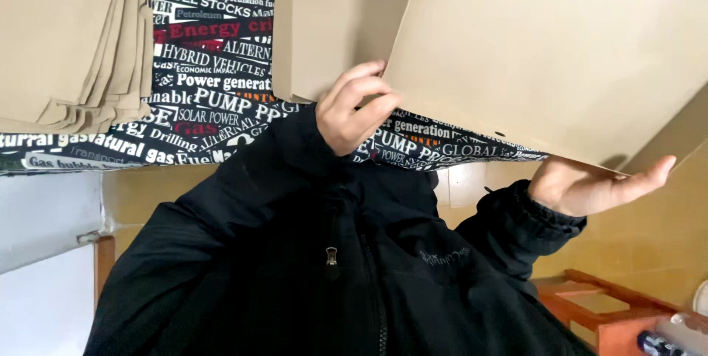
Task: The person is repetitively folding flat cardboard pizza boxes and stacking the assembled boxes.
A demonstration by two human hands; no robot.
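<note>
Left hand (pixel 354 109): fingers curled, pinching cardboard sheet (pixel 546 54) edge; right hand (pixel 594 183): flat open under its lower edge; paper stack (pixel 70 39) well apart

Both arms in black sleeves reach forward; the left hand (pixel 354 109) curls its fingers tight, while the right hand (pixel 597 183) lies flat, palm open.

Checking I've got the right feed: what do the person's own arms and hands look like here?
Both arms are in long black jacket sleeves. The right sleeve ends in a gathered elastic cuff, and the left sleeve runs plain to the wrist. The left hand and right hand are bare, with no gloves, rings or watch visible.
</note>
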